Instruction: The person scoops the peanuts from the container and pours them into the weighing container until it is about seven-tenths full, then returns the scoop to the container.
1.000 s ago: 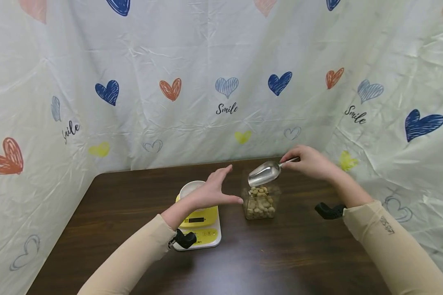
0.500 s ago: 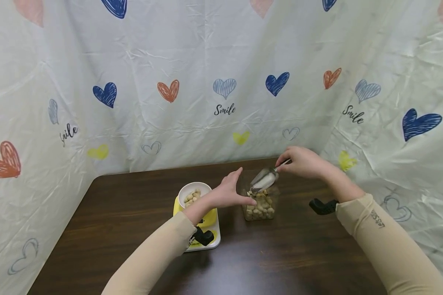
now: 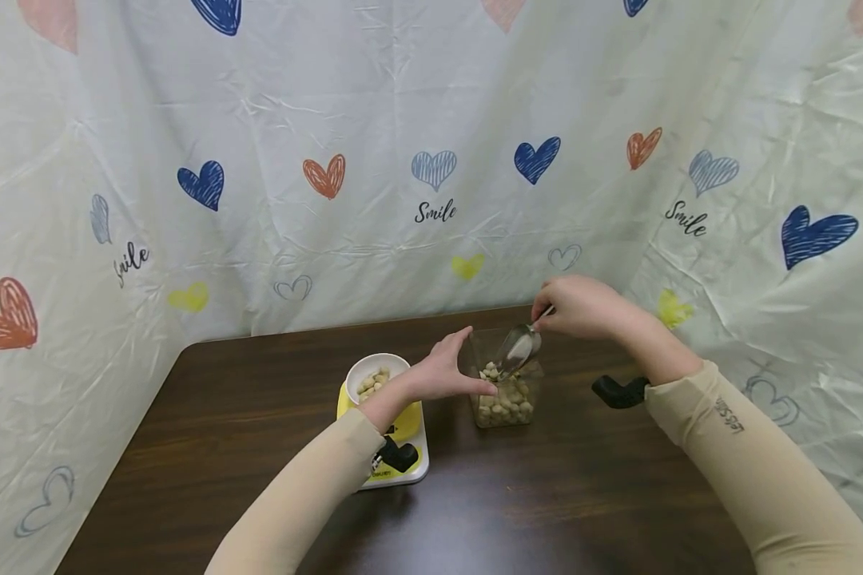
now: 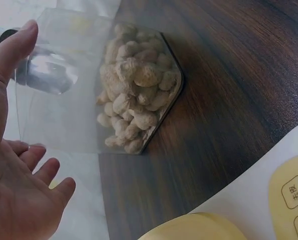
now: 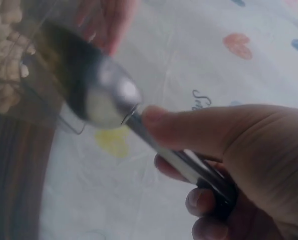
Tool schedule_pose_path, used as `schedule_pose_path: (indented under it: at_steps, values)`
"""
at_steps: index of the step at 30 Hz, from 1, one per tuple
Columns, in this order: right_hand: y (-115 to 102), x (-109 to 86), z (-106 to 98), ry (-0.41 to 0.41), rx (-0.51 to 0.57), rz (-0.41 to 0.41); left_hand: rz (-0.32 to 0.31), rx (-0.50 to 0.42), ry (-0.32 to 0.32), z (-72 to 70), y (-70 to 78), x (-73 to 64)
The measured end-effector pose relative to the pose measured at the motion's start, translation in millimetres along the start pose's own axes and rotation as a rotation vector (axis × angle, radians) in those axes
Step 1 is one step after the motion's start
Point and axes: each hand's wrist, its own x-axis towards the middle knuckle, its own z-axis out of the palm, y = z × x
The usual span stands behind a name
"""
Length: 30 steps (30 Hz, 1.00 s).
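A clear square container (image 3: 505,417), part filled with unshelled peanuts (image 4: 133,85), stands on the dark table. My right hand (image 3: 582,307) grips the handle of a metal scoop (image 3: 519,350). Its bowl tilts down inside the container, the tip among the peanuts. In the right wrist view the thumb lies along the scoop's handle (image 5: 164,150), the fingers curled beneath. My left hand (image 3: 446,371) spreads at the container's upper left, thumb at the near side and straight fingers toward the far side. How firmly it touches the wall, I cannot tell.
Left of the container, a white bowl (image 3: 359,369) holding some peanuts sits on a yellow and white kitchen scale (image 3: 410,467), partly hidden by my left forearm. A white curtain (image 3: 374,104) printed with hearts hangs behind the dark wooden table (image 3: 259,447).
My left hand has moved right, from beside the bowl to the container, uncovering the bowl's peanuts. My right hand has brought the scoop from above the container down into it, tilting it steeper.
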Motion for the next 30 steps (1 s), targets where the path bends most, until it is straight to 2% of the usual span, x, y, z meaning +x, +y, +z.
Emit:
schedule_pose_path:
  at_steps: [10, 18, 21, 25, 30]
  values:
    - [-10, 6.7, 8, 0.005, -0.126, -0.062, 0.016, -0.019, 0.005, -0.1, -1.6, -0.7]
    - [-19, 23.3, 39, -0.043, -0.217, -0.069, 0.013, -0.038, -0.011, -3.3, -1.9, -2.8]
    - [-11, 28.4, 53, -0.062, -0.159, -0.075, 0.011, -0.046, -0.011, -3.2, -3.6, -3.4]
    - [5, 25.9, 67, -0.080, -0.010, -0.051, 0.010, -0.033, -0.014, -1.8, -3.6, -3.5]
    - [15, 17.4, 68, -0.034, 0.133, -0.008, 0.017, -0.014, 0.002, -2.0, -0.8, -2.1]
